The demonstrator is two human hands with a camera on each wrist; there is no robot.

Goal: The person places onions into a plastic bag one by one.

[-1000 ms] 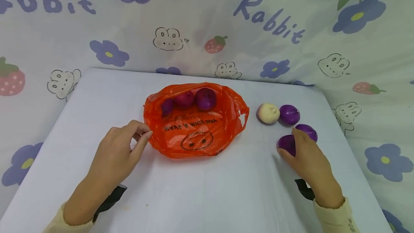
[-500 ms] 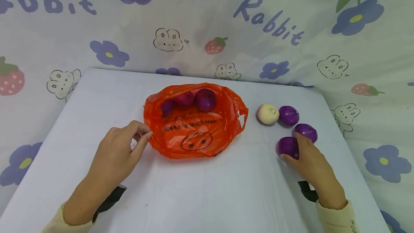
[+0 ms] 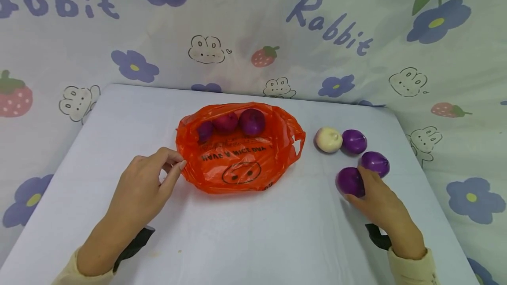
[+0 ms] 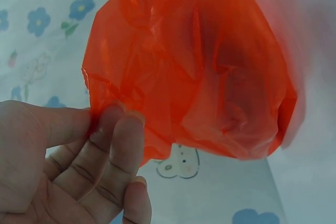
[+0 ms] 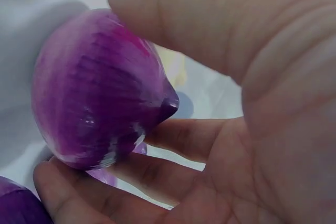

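Observation:
My left hand pinches the left edge of an orange-red plastic bag between thumb and fingertips, as the left wrist view shows up close. Inside the bag's mouth lie a dark purple onion, a redder round one and a smaller purple one, seen partly through the film. On the right, my right hand grips a purple onion, thumb on one side and fingers on the other. Its pointed tip faces the palm in the right wrist view.
Behind the right hand sit a purple onion, another purple onion and a cream-coloured onion, close to the bag's right handle. A white cloth covers the table. A printed curtain hangs behind its far edge.
The right hand has shifted slightly toward the front, and the purple onion in its grip now shows a bit farther from the one behind. The left hand and the bag stay in place.

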